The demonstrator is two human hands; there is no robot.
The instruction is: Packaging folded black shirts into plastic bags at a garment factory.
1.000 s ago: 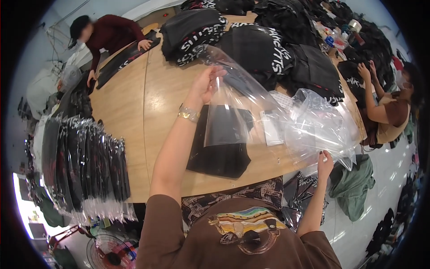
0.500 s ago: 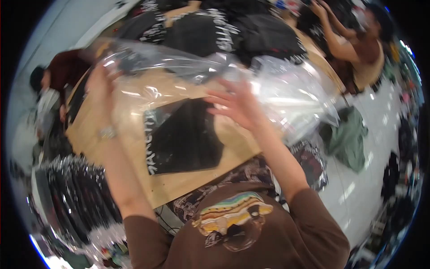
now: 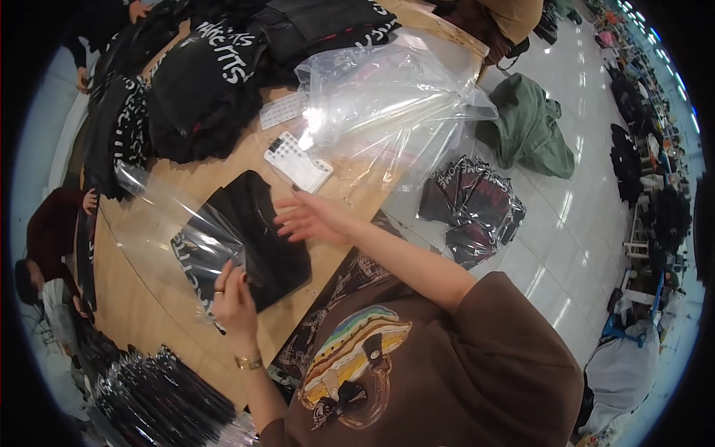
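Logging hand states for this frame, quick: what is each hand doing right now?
Left hand: closed, gripping the clear plastic bag.
Right hand: open, fingers spread over the folded black garment, holding nothing.

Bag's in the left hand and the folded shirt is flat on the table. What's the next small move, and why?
Probably bring the right hand down onto the shirt and pin it. The left hand pinches the clear bag at the shirt's near edge, the film lies over part of the shirt, and the right hand hovers open just above it. Pinning should keep the fold flat while the bag slides on.
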